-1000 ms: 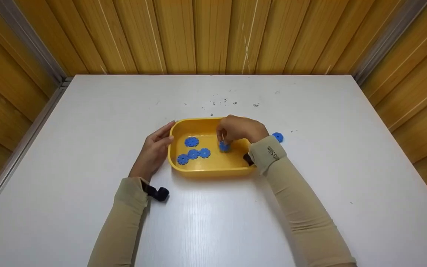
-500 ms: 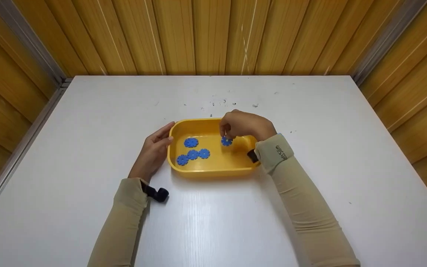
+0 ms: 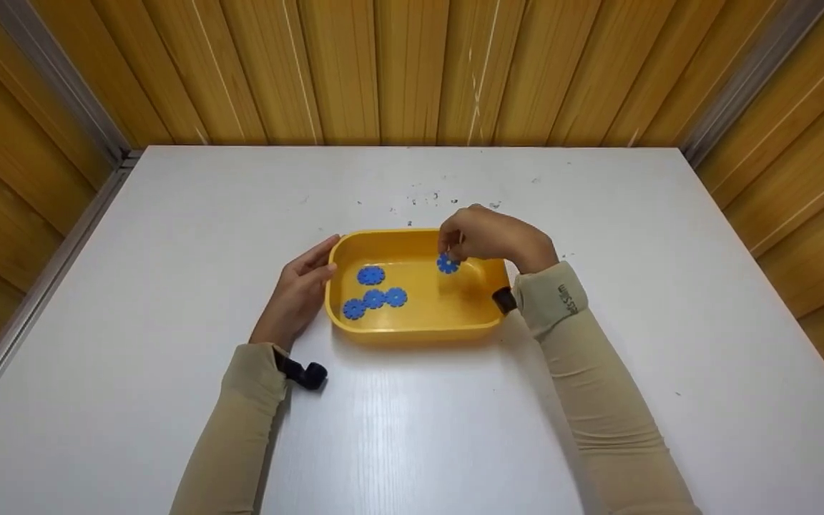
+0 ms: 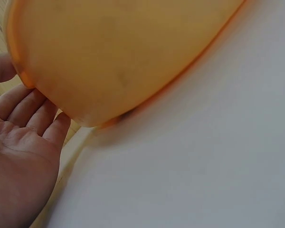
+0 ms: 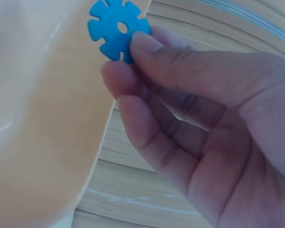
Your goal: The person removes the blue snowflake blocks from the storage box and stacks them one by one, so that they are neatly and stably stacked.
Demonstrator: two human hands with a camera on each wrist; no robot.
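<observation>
My right hand (image 3: 494, 236) pinches a blue notched plastic disc (image 3: 447, 264) between thumb and fingers, over the right part of a yellow tray (image 3: 412, 331). In the right wrist view the disc (image 5: 109, 35) shows a round hole in its middle and slots around its edge. At the tray's left end my left hand (image 3: 294, 290) holds the rim, thumb over the edge and fingers against the outer wall (image 4: 118, 57). Inside the tray lie a row of three blue discs (image 3: 374, 299) and, above it, a wider blue disc shape (image 3: 370, 275).
The tray stands on a white table (image 3: 412, 429) with small dark marks (image 3: 435, 197) behind it. Yellow wooden panels (image 3: 398, 71) rise at the back and both sides. A black wrist camera (image 3: 312, 375) sits below the left hand.
My right hand has lifted the pinched disc and moved it right and back, toward the tray's far rim. A blue disc on the table at right is now hidden. My left hand stays put.
</observation>
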